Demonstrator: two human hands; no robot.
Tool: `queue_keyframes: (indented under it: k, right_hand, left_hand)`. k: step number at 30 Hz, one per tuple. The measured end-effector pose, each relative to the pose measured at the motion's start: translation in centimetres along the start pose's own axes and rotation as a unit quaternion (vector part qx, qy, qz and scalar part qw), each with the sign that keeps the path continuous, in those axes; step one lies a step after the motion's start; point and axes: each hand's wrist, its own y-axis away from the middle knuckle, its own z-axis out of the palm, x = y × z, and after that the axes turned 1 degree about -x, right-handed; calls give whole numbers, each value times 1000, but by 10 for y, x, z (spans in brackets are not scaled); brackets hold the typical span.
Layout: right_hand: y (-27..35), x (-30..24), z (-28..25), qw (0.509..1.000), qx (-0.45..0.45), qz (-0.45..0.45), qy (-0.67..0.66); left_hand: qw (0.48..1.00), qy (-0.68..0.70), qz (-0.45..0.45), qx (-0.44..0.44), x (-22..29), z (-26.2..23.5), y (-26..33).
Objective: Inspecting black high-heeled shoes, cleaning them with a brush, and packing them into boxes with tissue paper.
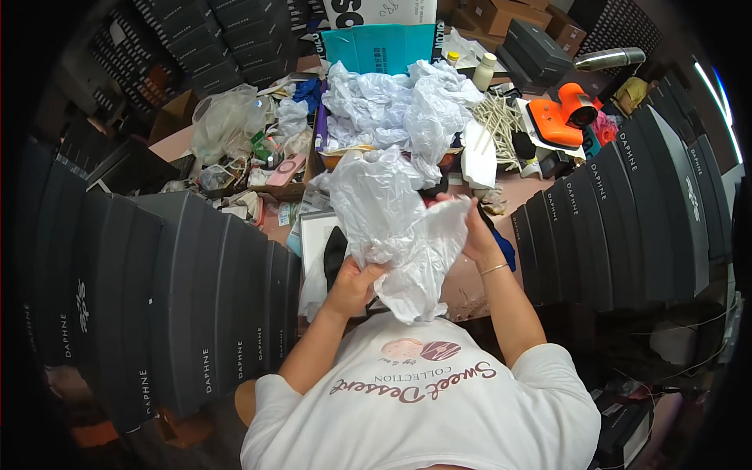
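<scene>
Both of my hands hold a crumpled sheet of white tissue paper (376, 205) in front of my chest. My left hand (354, 288) pinches its lower left part between thumb and fingers. At the sheet's right edge, my right hand (479, 235) is closed on a corner, its fingertips partly covered by the paper. Behind the left hand lies an open shoebox (312, 227), largely hidden by the sheet. A black shoe (335, 252) shows inside it, beside more white paper (313, 288).
Dark shoebox stacks rise on the left (184, 305) and right (611, 211). Ahead sits a heap of white tissue paper (368, 102) before a teal panel (380, 48). Nearby are pale sticks (499, 125), an orange device (554, 121), a bottle (484, 72) and a clear plastic bag (223, 121).
</scene>
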Motion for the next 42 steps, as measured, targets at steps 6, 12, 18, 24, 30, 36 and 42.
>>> queue_keyframes:
  k: [6,12,18,24,30,36,42]
  right_hand:
    - [9,4,42,992,-72,-31,103]
    - [55,-79,67,780,-251,-157,552]
    - [31,-88,59,868,-127,-131,461]
    - [29,-32,89,825,-216,71,518]
    - [16,-24,66,963,-15,2,270]
    - [21,-26,35,829,106,-114,537]
    - [16,-13,60,910,-29,-6,414]
  left_hand:
    - [902,-431,19,26,14,-25,-26]
    - [808,-544,210,91,39,-50,-29]
    - [700,-601,370,-107,43,-8,-36]
    - [822,-552,136,-27,41,7,-43]
    - [966,-210,-147,-38,-5,-31,-24]
    - [877,-390,-261,-106,23,-61,-2]
    - [996,-33,-77,-38,-1,-62,-25]
